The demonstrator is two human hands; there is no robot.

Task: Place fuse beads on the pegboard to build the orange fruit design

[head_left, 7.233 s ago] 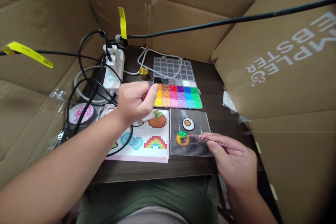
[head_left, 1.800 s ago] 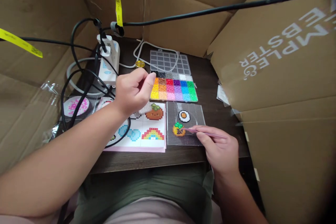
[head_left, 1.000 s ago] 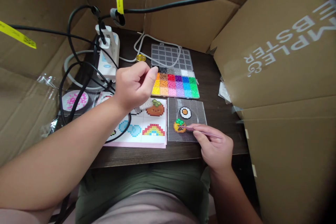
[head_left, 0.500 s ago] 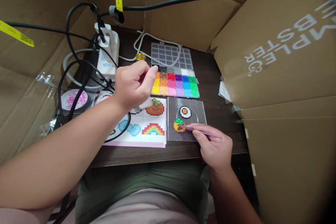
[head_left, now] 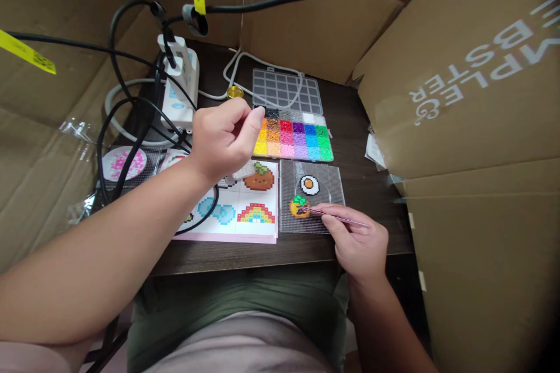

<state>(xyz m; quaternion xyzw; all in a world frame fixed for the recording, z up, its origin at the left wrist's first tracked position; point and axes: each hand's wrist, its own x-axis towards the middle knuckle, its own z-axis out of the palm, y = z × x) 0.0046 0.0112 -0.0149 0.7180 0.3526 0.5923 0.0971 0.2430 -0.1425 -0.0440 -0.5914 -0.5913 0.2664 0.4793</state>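
My right hand pinches a pair of pink tweezers. Their tips touch the orange bead figure with a green top, which has a dark gap in its middle. That figure sits on a clear pegboard, just below a fried-egg bead figure. My left hand is closed, raised over the pattern sheet beside the bead box; whatever its fingers hold is hidden. A small whitish packet shows just below that hand.
The bead box's clear lid lies folded back, with a gold round tin near it. A white dish of pink beads and a power strip stand left among black cables. Cardboard walls surround the table.
Both hands keep nearly the same place. The tweezer tips stay at the orange figure, with at most a tiny shift.
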